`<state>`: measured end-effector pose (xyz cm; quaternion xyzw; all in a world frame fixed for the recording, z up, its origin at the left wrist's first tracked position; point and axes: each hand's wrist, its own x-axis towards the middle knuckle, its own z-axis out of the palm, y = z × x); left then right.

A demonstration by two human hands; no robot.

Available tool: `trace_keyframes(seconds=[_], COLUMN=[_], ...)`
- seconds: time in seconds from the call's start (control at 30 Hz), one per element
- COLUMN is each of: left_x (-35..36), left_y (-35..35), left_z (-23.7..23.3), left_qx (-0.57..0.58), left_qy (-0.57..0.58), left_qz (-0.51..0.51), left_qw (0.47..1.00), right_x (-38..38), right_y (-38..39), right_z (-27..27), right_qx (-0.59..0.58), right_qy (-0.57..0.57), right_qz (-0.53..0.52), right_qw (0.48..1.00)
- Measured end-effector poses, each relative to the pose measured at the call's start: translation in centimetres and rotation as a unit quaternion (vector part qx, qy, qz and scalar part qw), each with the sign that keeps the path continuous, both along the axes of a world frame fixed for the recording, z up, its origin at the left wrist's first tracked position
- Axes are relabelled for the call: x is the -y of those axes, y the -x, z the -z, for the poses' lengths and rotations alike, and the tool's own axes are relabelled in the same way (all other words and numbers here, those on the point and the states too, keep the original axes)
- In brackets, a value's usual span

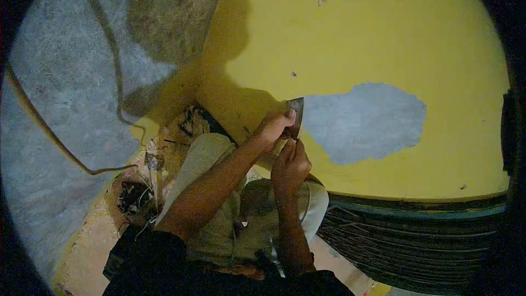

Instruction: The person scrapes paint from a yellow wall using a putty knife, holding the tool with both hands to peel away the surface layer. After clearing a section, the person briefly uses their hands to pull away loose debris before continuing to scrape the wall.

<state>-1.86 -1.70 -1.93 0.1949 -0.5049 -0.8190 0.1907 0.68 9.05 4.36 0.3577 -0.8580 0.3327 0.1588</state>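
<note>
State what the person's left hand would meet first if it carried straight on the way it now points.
The left hand points up and right along the scraper it grips, so it would likely meet the yellow wall at the edge of the bare grey patch; depth is unclear.

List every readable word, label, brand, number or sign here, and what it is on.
None: no text shows on the scraper held by the left hand and right hand, the yellow wall, its bare grey patch, or the floor clutter, too dim to read.
</note>
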Motion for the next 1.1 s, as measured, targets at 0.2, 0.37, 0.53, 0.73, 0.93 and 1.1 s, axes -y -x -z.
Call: trace_keyframes(seconds=[0.2, 0.37, 0.53, 0.73, 0.93, 1.1], left_x=[1.0, 7.1, 1.1, -2.0, -2.2, -1.0], left_y=[3.6, -2.0, -0.4, -0.6, 0.9, 0.8], left_z=[2.8, 0.3, 1.5, -2.3, -0.2, -1.7], left_qx=[0.054, -0.029, -0.047, -0.073, -0.070, 0.047], left_qy=[0.218, -0.208, -0.224, -0.252, -0.162, -0.058], left_qz=[-0.130, -0.045, -0.052, 0.025, -0.037, 0.030], left_qw=[0.966, 0.977, 0.972, 0.965, 0.984, 0.997], right_x=[1.9, 7.2, 1.9, -2.2, -1.9, -0.9], right_y=[1.7, 1.6, 0.4, 1.0, 1.1, 1.4], right_z=[-0.2, 0.4, -0.2, -2.1, -0.6, -1.9], right_qx=[0.098, 0.037, 0.063, 0.095, 0.050, 0.069], right_qy=[-0.018, 0.005, -0.030, -0.048, 0.016, -0.033], right_qz=[-0.008, -0.150, -0.031, 0.021, 0.000, 0.035], right_qw=[0.995, 0.988, 0.997, 0.994, 0.999, 0.997])
